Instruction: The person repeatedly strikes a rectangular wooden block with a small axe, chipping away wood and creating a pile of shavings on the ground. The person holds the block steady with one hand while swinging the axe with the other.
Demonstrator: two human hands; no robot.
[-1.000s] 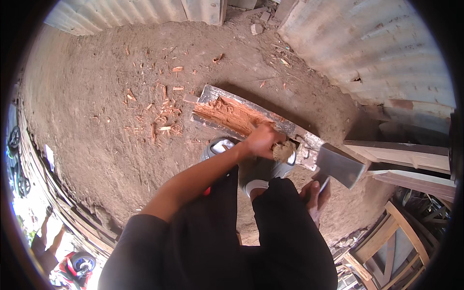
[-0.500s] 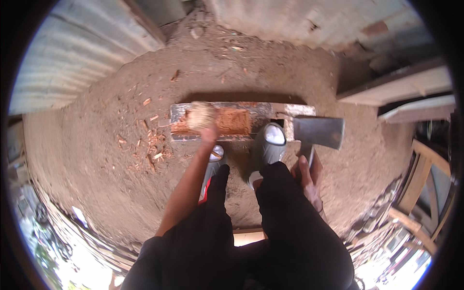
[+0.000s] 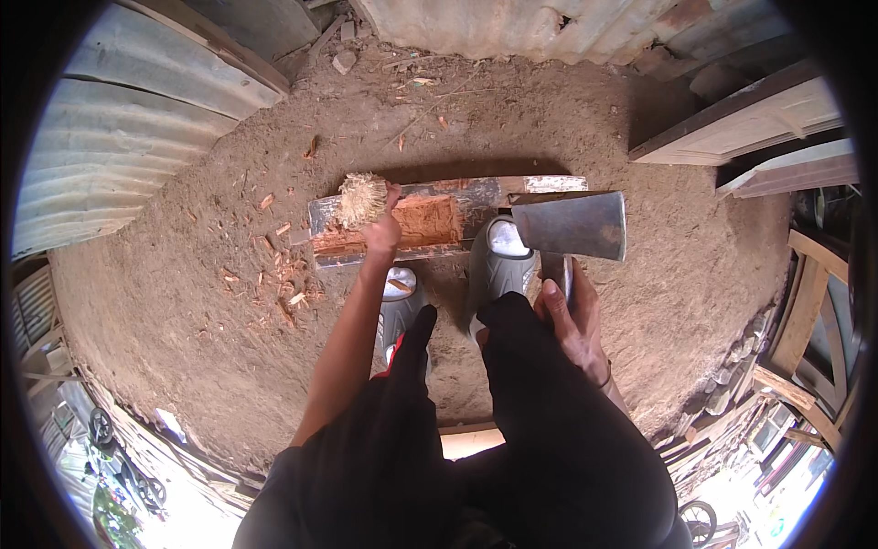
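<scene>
A weathered wooden beam point(image 3: 489, 188) lies crosswise on the dirt floor, with a reddish splintery hollow point(image 3: 430, 222) along its left part. My left hand point(image 3: 382, 233) is closed on a pale, bristly bundle like a brush head point(image 3: 362, 199) at the hollow's left end. My right hand point(image 3: 572, 325) grips the handle of an axe beside my knee; its broad dark steel head point(image 3: 569, 224) hangs over the beam's right part. My two grey shoes point(image 3: 501, 274) are on the near side of the beam.
Wood chips point(image 3: 279, 284) are scattered left of the beam. Corrugated metal sheets point(image 3: 137, 146) stand at the upper left and top. Wooden panels point(image 3: 722, 123) lean at the upper right, a wooden frame point(image 3: 791, 320) at the right. Stacked scrap and wheels point(image 3: 110, 439) lie at the lower left.
The view has swung round so the beam lies level across it. My left hand and the bristly bundle have moved from mid-beam to its left end. The axe head appears higher.
</scene>
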